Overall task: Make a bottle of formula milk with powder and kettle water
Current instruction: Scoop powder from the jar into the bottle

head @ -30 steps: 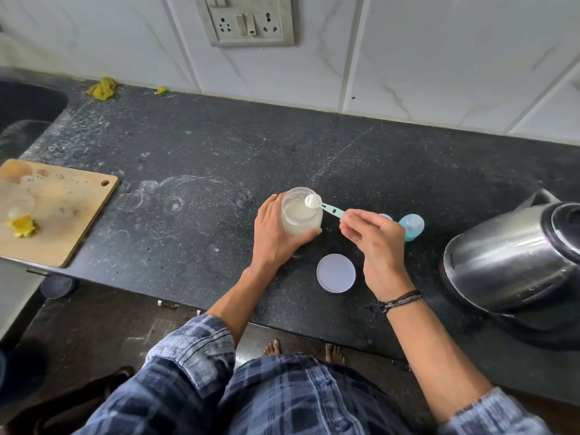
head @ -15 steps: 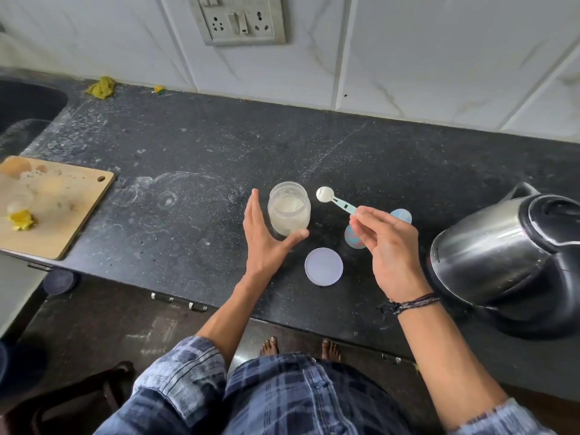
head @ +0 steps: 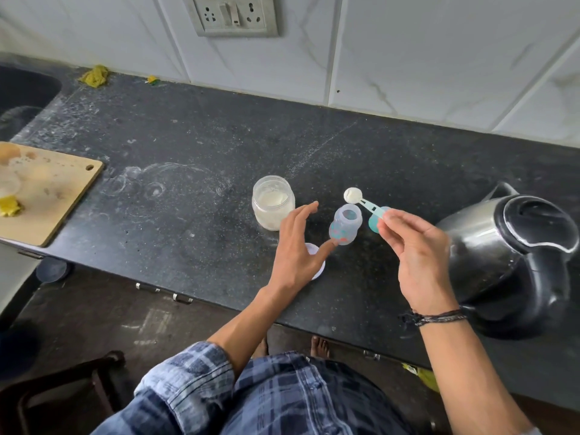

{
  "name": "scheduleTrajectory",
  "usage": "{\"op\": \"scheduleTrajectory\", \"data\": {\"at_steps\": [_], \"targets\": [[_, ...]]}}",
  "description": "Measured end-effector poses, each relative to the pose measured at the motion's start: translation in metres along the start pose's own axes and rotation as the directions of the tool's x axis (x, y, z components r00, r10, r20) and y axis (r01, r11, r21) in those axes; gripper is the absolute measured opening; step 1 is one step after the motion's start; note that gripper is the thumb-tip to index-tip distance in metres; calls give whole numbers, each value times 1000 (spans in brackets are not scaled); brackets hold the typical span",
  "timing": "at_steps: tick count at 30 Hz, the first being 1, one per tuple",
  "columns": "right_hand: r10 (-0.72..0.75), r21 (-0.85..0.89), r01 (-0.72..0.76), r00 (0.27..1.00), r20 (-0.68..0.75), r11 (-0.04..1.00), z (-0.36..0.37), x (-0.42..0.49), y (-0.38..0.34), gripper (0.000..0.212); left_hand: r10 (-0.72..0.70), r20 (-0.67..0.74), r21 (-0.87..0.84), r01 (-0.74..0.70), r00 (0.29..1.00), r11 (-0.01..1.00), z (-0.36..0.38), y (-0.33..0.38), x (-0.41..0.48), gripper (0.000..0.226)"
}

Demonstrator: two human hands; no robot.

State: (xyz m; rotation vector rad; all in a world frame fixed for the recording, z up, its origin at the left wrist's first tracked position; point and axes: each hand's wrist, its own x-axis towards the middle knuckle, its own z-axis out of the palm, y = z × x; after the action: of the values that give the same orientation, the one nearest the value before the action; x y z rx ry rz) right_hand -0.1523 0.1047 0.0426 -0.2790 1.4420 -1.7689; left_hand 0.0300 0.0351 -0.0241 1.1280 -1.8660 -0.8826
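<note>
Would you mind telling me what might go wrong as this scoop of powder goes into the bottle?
1. The scoop looks heaped and the bottle has a narrow mouth, so powder may spill onto the counter.
2. The left hand only touches the bottle with a fingertip, so a knock from the scoop could tip it.
3. The right hand works close to the kettle, which may be hot.

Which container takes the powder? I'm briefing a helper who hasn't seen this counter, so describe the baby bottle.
Start at the steel kettle on the right of the black counter. Left of it, between the two hands, stands the baby bottle. It is small, open-topped, bluish with coloured prints, unlike the wider clear powder jar on its left.
</note>
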Motion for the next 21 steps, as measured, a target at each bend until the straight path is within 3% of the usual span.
{"op": "scheduleTrajectory", "data": {"at_steps": [8, 14, 21], "targets": [[-149, -180, 145, 989, -7, 973, -15, 4, 7, 15, -182, 191, -58, 196, 965, 979, 22, 7, 26, 96], [-292, -386, 275, 956, 15, 881, -13, 6, 11, 16, -169, 240, -33, 182, 956, 983, 29, 9, 37, 83], [-412, -536, 401, 905, 107, 743, -14, 3, 16, 23, -101, 198, -11, 105, 975, 994, 31, 8, 40, 61]]}}
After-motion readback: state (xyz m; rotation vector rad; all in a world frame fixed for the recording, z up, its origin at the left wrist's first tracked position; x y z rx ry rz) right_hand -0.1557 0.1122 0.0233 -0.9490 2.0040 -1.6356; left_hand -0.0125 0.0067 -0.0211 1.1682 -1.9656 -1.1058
